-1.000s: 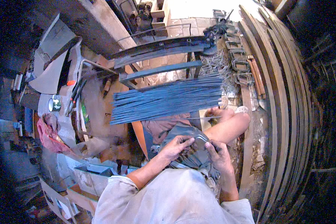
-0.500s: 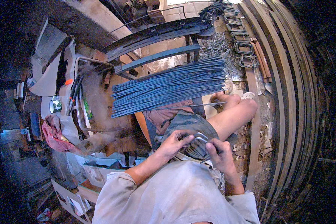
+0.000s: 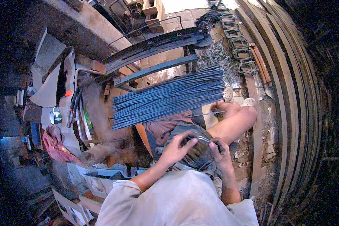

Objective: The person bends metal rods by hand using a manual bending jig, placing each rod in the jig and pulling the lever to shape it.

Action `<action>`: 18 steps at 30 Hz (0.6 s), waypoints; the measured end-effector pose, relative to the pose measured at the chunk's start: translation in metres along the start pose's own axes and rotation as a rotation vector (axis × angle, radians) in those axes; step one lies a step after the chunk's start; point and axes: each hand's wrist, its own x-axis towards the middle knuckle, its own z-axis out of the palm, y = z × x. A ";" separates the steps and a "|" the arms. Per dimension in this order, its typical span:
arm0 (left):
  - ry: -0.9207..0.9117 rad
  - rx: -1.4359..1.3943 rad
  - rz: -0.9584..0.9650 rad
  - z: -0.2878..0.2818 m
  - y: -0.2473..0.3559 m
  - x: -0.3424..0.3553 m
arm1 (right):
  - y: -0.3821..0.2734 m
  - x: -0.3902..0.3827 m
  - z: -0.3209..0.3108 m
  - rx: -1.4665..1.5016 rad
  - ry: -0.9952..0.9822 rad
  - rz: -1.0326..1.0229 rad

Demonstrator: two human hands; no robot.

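Both hands grip a thin bent metal rod (image 3: pixel 203 140) over the lap. Left hand (image 3: pixel 176 149) reaches in from the lower left, wrist straight, fingers curled over the rod's left part with the fingertips pointing up and right. Right hand (image 3: pixel 221 154) comes up from below, forearm near vertical, fingers closed tight around the rod's right end. Hands sit just beside each other, knuckles almost meeting, above a dark round bundle (image 3: pixel 197 155) resting on the thigh. Bare leg (image 3: pixel 235 122) stretches up and right towards a pale sandal (image 3: pixel 249 101). Ahead of the knees, a thick sheaf of straight blue-grey rods (image 3: pixel 169 98) lies across a dark metal frame (image 3: pixel 154 45).
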 end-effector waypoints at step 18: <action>-0.373 -1.077 -0.331 -0.002 -0.032 0.047 | -0.005 0.049 -0.012 0.366 -0.081 0.166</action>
